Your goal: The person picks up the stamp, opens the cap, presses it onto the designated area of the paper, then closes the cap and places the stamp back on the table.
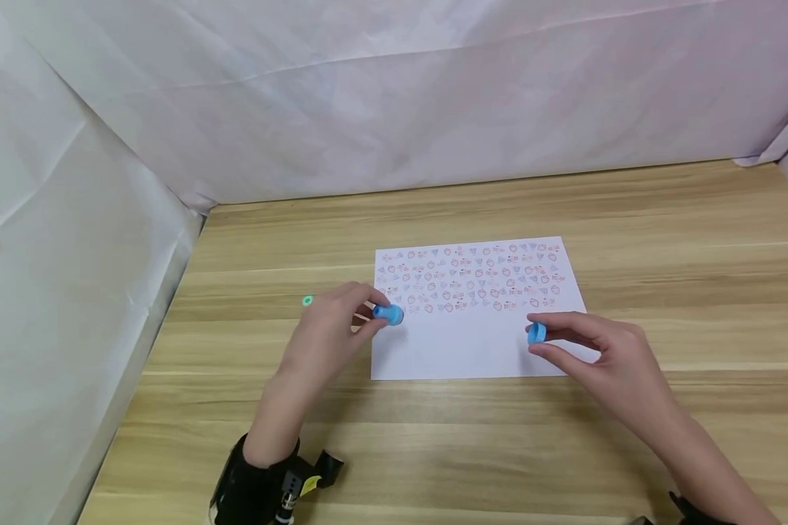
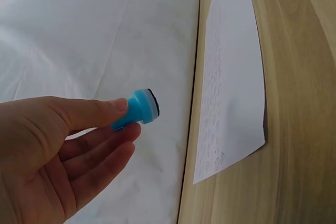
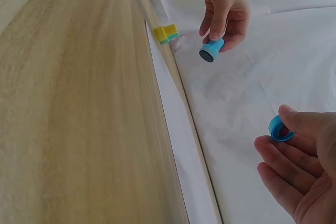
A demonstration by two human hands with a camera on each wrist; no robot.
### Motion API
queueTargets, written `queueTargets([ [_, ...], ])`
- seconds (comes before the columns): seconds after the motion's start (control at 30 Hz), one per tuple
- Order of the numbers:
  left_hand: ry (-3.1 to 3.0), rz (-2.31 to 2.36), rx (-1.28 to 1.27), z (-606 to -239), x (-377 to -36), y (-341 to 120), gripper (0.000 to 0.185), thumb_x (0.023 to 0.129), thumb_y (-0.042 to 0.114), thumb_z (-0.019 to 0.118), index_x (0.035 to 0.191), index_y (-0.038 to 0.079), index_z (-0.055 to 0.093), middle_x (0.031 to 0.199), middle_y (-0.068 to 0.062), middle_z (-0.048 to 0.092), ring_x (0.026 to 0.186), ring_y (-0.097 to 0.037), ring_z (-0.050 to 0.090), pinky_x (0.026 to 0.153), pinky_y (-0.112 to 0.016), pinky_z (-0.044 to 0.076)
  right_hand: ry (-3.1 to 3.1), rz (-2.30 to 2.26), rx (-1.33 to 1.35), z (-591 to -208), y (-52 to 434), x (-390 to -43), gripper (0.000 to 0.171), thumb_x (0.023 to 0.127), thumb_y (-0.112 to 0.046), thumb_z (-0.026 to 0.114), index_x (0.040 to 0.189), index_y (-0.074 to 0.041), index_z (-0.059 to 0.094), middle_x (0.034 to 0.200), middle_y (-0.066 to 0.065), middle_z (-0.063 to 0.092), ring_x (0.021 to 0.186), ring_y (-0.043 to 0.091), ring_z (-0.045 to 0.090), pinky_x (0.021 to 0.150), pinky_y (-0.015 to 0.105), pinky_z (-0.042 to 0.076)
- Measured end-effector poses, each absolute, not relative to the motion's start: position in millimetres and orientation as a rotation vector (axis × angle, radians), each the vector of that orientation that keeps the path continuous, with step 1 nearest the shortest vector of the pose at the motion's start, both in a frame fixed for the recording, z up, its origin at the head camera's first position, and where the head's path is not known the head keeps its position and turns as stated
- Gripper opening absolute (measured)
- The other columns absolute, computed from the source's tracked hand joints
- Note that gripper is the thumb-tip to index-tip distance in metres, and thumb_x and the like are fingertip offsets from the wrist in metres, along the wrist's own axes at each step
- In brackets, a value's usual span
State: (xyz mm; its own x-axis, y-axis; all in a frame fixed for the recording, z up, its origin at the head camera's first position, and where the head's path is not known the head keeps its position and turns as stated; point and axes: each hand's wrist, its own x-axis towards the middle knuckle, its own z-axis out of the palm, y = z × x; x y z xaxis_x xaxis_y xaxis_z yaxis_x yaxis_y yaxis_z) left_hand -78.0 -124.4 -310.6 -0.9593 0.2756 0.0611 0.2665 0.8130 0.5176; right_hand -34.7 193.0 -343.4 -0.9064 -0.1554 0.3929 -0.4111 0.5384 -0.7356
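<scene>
Black wristband (image 1: 252, 481): round the left wrist, above the wood-grain table (image 1: 446, 445).
Right hand (image 1: 613, 354): thumb and fingertips pinch a blue stamp cap (image 1: 536, 333) over the right part of the paper; its open side, reddish within, shows in the right wrist view.
Left hand (image 1: 331, 321): thumb and fingers pinch a blue stamp (image 1: 388, 314) in the air by the paper's left edge – dark face outward, well apart from the cap.
White paper (image 1: 460, 346): flat on the table; small red and purplish prints, strawberries among them, fill its far part in rows.
Small green-topped piece (image 1: 307, 300): on the table, just left of the left hand.
White sheeting (image 1: 420, 117): hangs behind the table.
</scene>
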Motion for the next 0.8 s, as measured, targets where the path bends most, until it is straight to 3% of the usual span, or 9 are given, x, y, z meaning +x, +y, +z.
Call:
queueTargets([
  [0.27,2.925,0.996,0.474,-313,-71,-117,0.023,0.082,0.006,0.081,0.101,0.010,0.070,0.106,-0.003,0.072,0.092,-0.017,0.074,0.080,-0.029,0.063,-2.502,1.316,0.512,-345,189,-34,0.043,0.071,0.003,0.086,0.109,-0.016,0.076,0.098,0.001,0.078,0.095,-0.012,0.067,0.084,0.004,0.052],
  [0.5,2.846,1.153,0.456,-314,-66,-112,0.023,0.081,0.004,0.081,0.100,0.011,0.069,0.105,-0.002,0.073,0.093,-0.018,0.074,0.081,-0.033,0.064,-2.518,1.305,0.527,-345,185,-34,0.042,0.072,0.000,0.086,0.109,-0.018,0.076,0.098,0.000,0.078,0.096,-0.013,0.066,0.085,0.003,0.052],
  [0.8,2.744,1.283,0.446,-321,-61,-103,0.024,0.081,0.004,0.081,0.100,0.014,0.068,0.106,0.000,0.072,0.094,-0.015,0.074,0.080,-0.029,0.064,-2.549,1.300,0.541,-345,182,-33,0.037,0.074,-0.002,0.085,0.107,-0.017,0.076,0.098,-0.001,0.078,0.096,-0.014,0.066,0.085,0.003,0.051],
])
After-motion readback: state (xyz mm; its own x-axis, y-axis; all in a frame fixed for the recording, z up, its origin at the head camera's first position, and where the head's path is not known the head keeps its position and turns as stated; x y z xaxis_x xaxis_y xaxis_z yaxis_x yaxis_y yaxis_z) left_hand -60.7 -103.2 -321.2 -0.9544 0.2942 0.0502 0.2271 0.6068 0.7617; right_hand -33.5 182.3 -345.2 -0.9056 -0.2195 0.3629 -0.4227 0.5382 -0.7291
